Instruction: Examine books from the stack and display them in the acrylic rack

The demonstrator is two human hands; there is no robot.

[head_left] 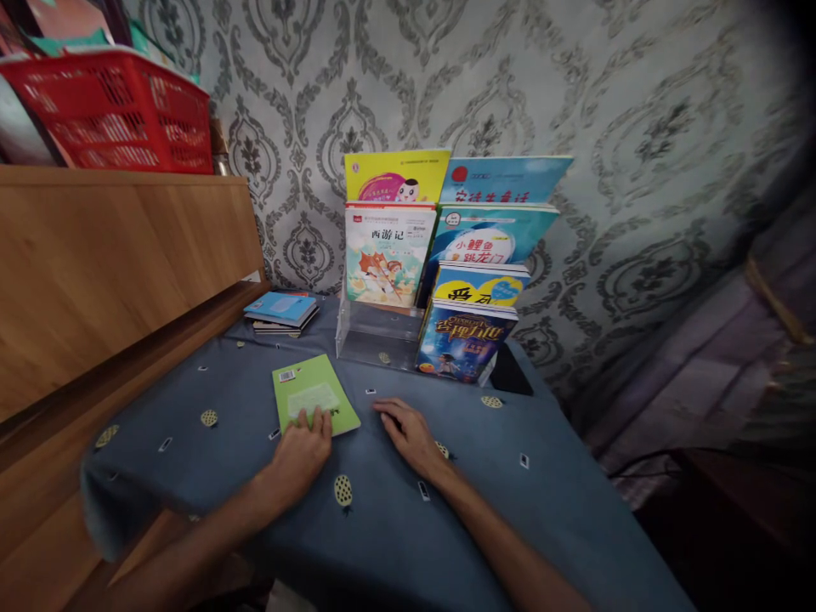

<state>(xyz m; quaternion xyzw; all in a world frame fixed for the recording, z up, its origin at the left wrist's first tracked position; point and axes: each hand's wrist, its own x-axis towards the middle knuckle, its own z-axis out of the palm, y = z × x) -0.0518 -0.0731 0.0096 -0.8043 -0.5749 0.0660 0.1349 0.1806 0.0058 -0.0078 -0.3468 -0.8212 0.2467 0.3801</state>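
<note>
A green book (pixel 312 396) lay flat, back cover up, on the blue patterned tablecloth (pixel 497 510), near the middle of the table. The left hand (pixel 302 455) rested on its near edge, fingers spread flat on the cover and not closed around it. The right hand (pixel 408 435) lay just to the right of the book, palm down on the cloth, open and holding nothing. Farther back stood a clear tiered rack (pixel 376 336) filled with children's books (pixel 468 340) against the patterned wall. To its left lay a small stack of books (pixel 281 311), beside a wooden cabinet (pixel 95 263) bearing a red basket (pixel 115 115).
</note>
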